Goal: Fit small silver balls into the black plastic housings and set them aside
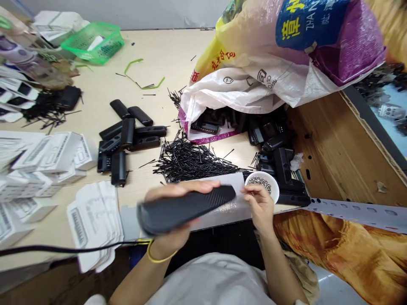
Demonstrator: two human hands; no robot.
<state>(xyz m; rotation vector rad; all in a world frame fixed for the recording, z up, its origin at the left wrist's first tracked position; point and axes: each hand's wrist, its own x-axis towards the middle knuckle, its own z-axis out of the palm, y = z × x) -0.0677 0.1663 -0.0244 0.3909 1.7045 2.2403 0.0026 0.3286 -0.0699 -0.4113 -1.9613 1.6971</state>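
My left hand [171, 241], with a yellow band at the wrist, is closed around a long black plastic casing [187, 209] with a ribbed end. The casing is tilted above the table's front edge and slightly blurred. My right hand [261, 207] is at the near left rim of a white bowl [274, 195] of small metal screws [259, 183]. Its thumb and fingers are pinched together; whatever is between them is too small to make out. Under the casing lies a grey sheet [206, 220] with pale crumbs on it.
Behind the sheet spreads a heap of thin black sticks [190, 161]. Several black casings [127, 133] are piled left of it. White boxes [57, 152] and flat cartons [95, 220] lie at left. A printed sack [248, 84] and cardboard box [349, 148] stand at right; a green basket [95, 42] is behind.
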